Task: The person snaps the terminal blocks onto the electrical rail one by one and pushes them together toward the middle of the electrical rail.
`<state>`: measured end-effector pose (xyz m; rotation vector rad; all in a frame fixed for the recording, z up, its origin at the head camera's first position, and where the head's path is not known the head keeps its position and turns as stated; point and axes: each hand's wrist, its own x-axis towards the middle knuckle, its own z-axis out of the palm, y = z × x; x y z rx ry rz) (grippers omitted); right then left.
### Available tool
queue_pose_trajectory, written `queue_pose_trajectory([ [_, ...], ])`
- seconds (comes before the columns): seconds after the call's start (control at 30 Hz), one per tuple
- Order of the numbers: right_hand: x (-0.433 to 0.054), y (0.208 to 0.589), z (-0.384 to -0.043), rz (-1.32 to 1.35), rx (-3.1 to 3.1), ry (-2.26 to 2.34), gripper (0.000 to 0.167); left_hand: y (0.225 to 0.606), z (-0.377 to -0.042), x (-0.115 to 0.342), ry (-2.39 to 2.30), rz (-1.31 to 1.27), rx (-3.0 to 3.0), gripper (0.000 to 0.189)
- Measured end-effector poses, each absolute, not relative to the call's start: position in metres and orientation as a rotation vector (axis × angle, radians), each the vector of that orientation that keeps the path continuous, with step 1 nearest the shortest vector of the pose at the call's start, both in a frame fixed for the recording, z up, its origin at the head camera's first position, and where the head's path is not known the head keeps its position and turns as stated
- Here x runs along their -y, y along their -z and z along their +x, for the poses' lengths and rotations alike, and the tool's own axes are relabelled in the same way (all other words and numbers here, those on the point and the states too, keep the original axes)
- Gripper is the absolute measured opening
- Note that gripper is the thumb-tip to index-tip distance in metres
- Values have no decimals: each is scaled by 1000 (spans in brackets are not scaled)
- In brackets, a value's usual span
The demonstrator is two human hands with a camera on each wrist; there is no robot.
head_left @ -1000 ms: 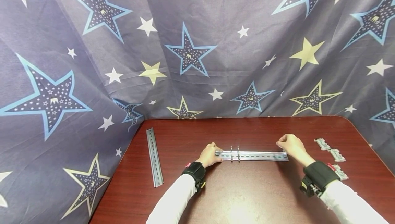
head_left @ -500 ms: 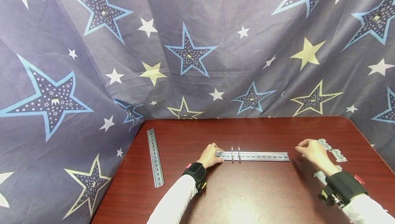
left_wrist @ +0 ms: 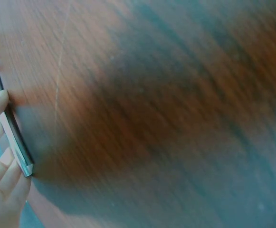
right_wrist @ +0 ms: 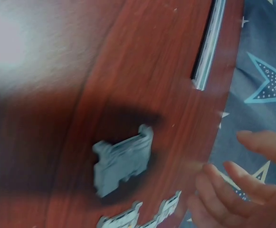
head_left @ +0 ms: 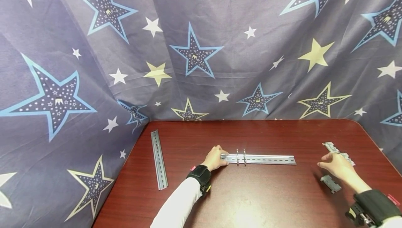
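A slotted metal DIN rail [head_left: 270,159] lies crosswise on the table. Its left end is gripped by my left hand [head_left: 215,158], thumb on the near edge and fingers on the far one; the left wrist view shows the fingers round the rail end [left_wrist: 20,149]. Two thin upright pieces [head_left: 241,157] sit across the rail just right of that hand. My right hand [head_left: 339,168] hovers at the right, fingers loosely bent and holding nothing. Below it lies a grey terminal block [head_left: 330,184], seen on its side in the right wrist view, with lighter blocks [right_wrist: 123,219] beside it.
A second slotted rail [head_left: 159,160] lies lengthwise at the table's left side. Two more terminal blocks lie at the far right, one of them [head_left: 330,147] beyond my right hand. A star-patterned cloth [head_left: 194,92] hangs behind the table's back edge.
My right hand has moved from above the rail's right end rightward and nearer, over the terminal blocks. The left hand keeps its grip on the rail, which stays in place.
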<state>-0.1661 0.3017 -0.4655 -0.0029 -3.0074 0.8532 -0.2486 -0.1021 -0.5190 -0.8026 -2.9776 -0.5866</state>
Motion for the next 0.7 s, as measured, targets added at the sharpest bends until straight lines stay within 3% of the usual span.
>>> queue_pose_trajectory([
  [0.7,-319,492,-144,84,3142,-843,41,520,-251,102,587,-753,3007,35],
])
